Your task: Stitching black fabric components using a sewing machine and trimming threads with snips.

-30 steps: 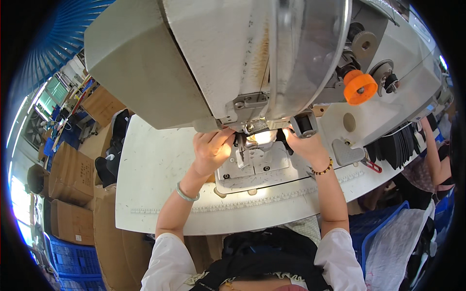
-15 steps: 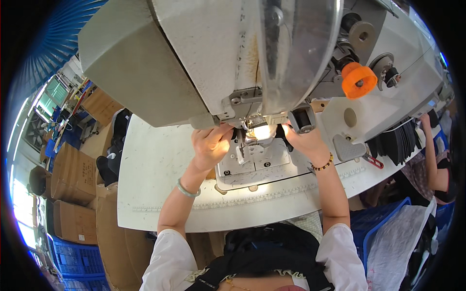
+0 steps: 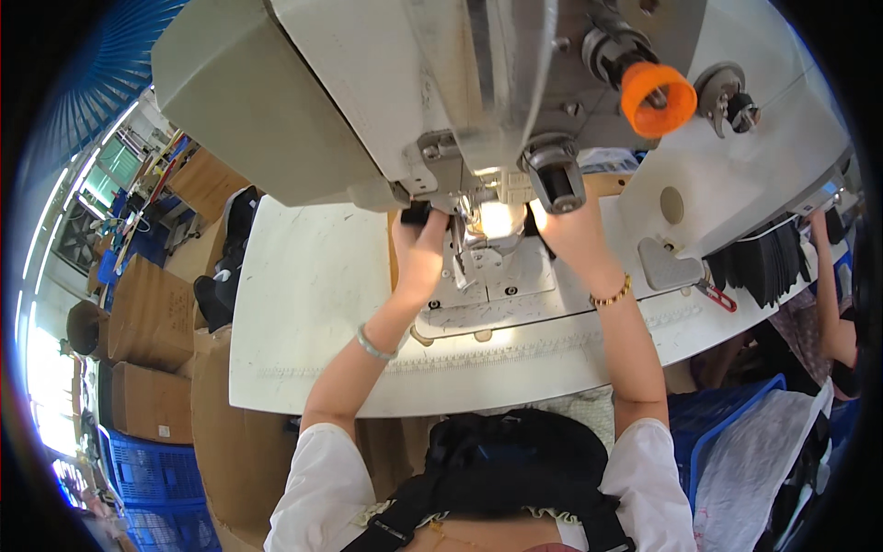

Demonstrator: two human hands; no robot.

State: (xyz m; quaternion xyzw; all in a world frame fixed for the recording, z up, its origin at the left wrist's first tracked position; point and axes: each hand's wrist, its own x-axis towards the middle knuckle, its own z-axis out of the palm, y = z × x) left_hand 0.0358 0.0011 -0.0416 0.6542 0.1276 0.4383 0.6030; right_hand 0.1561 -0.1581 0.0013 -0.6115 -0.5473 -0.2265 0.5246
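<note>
A sewing machine (image 3: pixel 359 101) fills the upper middle, its lamp lighting the needle area (image 3: pixel 497 221) above a metal plate (image 3: pixel 501 281). To the left of the needle, my left hand (image 3: pixel 418 258) is closed on a black fabric piece (image 3: pixel 416 213), which shows above the fingers. On the other side my right hand (image 3: pixel 579 247) has its fingers closed in by the presser foot, against dark material of the same kind. A black cylindrical machine part (image 3: pixel 557 179) covers some of those fingers. Whether both hands hold one piece is hidden.
An orange knob (image 3: pixel 658 99) juts from the machine. On the white table (image 3: pixel 303 313) are red-handled snips (image 3: pixel 716 294) and a row of black pieces (image 3: pixel 763 262) at right. Another person's arm (image 3: pixel 828 276) is beyond them. Cardboard boxes (image 3: pixel 152 313) and blue crates (image 3: pixel 152 478) stand left.
The whole view has shifted a little. My left hand has moved back beside the needle area, and the black piece now shows above its fingers. My right hand stays by the presser foot.
</note>
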